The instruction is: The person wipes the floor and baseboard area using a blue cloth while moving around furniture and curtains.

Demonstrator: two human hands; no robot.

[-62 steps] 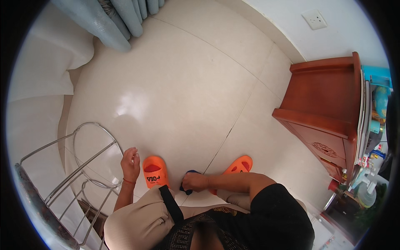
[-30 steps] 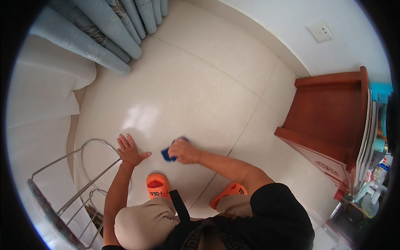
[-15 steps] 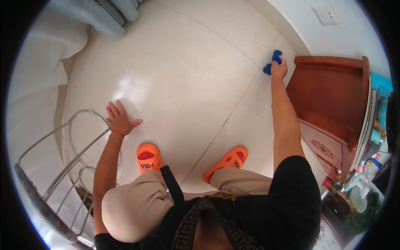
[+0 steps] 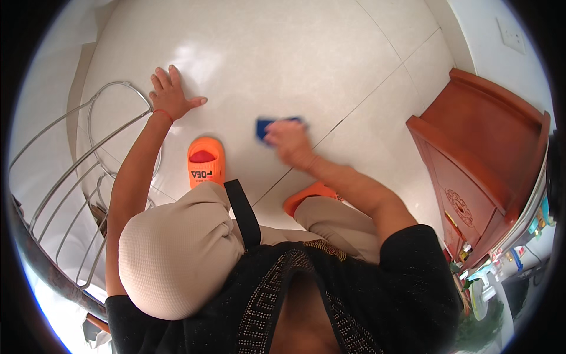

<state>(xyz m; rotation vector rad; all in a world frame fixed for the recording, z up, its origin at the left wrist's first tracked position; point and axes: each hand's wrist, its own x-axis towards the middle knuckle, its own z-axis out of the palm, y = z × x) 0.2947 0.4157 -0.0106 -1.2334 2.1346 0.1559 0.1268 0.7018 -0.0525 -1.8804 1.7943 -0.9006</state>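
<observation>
My left hand [image 4: 171, 97] is open, fingers spread flat on the beige tile floor [image 4: 247, 53], just right of a steel-tube stool's ring frame. My right hand [image 4: 290, 141], blurred by motion, is closed on a blue cloth [image 4: 265, 130] pressed to the floor in front of me, a little right of centre. An orange slipper [image 4: 206, 162] is on my left foot below that hand. The other slipper [image 4: 308, 194] shows partly behind my trouser leg.
At the left stand the steel stool [image 4: 100, 135] and a white curtain [image 4: 50, 88]. A reddish wooden cabinet [image 4: 471, 141] stands at the right against a white wall with a socket [image 4: 510, 35]. Assorted small items [image 4: 513, 259] lie at the lower right rim.
My right hand swept the cloth out to the far right beside the cabinet, and is now back near the middle. My left hand came down spread on the floor. The view has shifted.
</observation>
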